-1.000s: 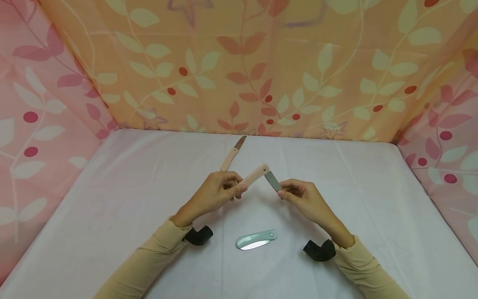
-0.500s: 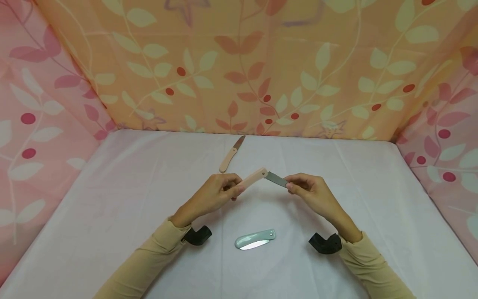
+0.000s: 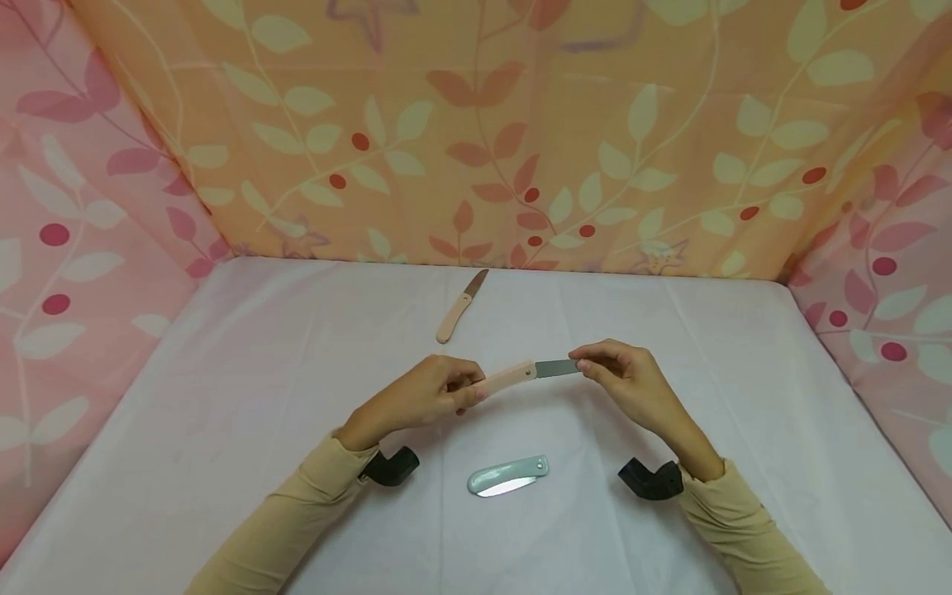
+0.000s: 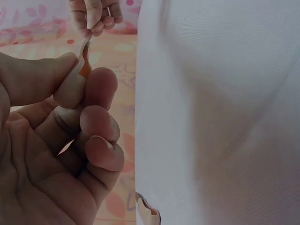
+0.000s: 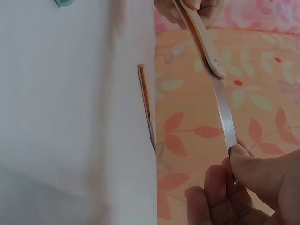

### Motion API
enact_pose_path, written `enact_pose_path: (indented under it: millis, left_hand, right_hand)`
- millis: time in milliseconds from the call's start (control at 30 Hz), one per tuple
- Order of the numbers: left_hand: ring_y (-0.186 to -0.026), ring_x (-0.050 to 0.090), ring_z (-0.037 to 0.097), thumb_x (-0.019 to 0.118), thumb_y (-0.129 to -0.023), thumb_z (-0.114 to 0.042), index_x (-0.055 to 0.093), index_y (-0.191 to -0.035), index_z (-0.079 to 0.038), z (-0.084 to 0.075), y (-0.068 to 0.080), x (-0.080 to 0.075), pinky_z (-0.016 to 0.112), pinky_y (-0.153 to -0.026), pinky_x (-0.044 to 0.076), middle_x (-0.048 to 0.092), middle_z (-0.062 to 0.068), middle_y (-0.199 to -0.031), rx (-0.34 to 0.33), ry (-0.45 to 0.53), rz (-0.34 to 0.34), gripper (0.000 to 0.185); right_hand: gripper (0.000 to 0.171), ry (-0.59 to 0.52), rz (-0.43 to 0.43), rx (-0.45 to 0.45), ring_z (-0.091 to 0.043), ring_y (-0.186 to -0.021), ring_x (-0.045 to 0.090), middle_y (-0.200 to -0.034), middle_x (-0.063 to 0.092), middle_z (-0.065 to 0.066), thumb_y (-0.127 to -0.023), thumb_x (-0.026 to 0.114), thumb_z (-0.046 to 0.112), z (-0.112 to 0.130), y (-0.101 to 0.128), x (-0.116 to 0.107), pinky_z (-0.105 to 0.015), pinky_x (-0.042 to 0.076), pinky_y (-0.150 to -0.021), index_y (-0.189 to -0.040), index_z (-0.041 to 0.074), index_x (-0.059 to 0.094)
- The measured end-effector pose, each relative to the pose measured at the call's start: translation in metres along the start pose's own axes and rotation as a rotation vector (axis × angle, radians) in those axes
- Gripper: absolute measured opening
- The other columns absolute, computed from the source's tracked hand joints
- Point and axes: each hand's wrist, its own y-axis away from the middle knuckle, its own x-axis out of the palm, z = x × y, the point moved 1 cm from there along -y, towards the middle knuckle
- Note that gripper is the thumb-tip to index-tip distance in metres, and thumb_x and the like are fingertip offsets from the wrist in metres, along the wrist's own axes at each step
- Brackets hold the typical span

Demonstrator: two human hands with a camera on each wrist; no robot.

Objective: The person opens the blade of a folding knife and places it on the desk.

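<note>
A folding knife [image 3: 509, 378] with a pale peach handle and grey blade is held above the table between both hands. The left hand [image 3: 427, 391] grips the handle's end between thumb and fingers, seen close up in the left wrist view. With thumb and fingertips, the right hand [image 3: 623, 376] pinches the blade [image 5: 224, 115] near its tip. Blade and handle lie nearly in one line. Behind the left hand, a second peach folding knife [image 3: 455, 318] lies unfolded on the table. Nearer the front lies a light green folding knife [image 3: 507, 477], its blade folded mostly into the handle.
A white cloth [image 3: 297, 330] covers the table. Orange leaf-patterned fabric [image 3: 476, 149] hangs along the back edge, with pink patterned fabric [image 3: 82, 248] at the sides. Black wrist mounts [image 3: 650, 479] sit below each hand.
The right hand has moved right and slightly up, swinging the blade out from a sharp angle to nearly straight with the handle. The left hand has tipped the handle lower.
</note>
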Motion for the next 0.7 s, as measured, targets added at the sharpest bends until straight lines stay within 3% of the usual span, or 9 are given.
enact_pose_path:
  millis: [267, 467, 700]
  left_hand:
    - [-0.057, 0.043, 0.005, 0.063, -0.098, -0.018, 0.069, -0.095, -0.002, 0.0019, 0.0, 0.0039, 0.018, -0.052, 0.031, 0.057, -0.003, -0.065, -0.001, 0.009, 0.059, 0.017]
    - [-0.055, 0.043, 0.004, 0.065, -0.097, -0.019, 0.069, -0.093, -0.005, 0.0014, -0.0003, 0.0051, 0.017, -0.05, 0.032, 0.059, -0.002, -0.064, -0.003, -0.041, 0.043, 0.015]
    - [-0.051, 0.044, 0.005, 0.072, -0.091, -0.02, 0.072, -0.091, -0.014, 0.0031, -0.0013, 0.0071, 0.019, -0.049, 0.031, 0.064, 0.005, -0.061, -0.087, -0.048, 0.023, 0.006]
  right_hand:
    - [0.019, -0.005, -0.015, -0.029, -0.018, -0.089, 0.07, -0.106, 0.071, -0.015, -0.095, 0.065, 0.009, -0.0017, 0.0, -0.0002, -0.015, 0.052, -0.078, -0.11, -0.002, 0.071]
    - [0.018, 0.013, -0.027, -0.016, -0.024, -0.09, 0.069, -0.106, 0.072, -0.014, -0.095, 0.065, 0.009, -0.0016, -0.0002, 0.001, -0.015, 0.052, -0.077, -0.11, 0.001, 0.072]
    - [0.019, 0.048, -0.051, 0.012, -0.02, -0.089, 0.067, -0.107, 0.072, -0.016, -0.096, 0.064, 0.011, -0.0031, 0.0005, 0.0034, -0.015, 0.052, -0.076, -0.111, 0.001, 0.072]
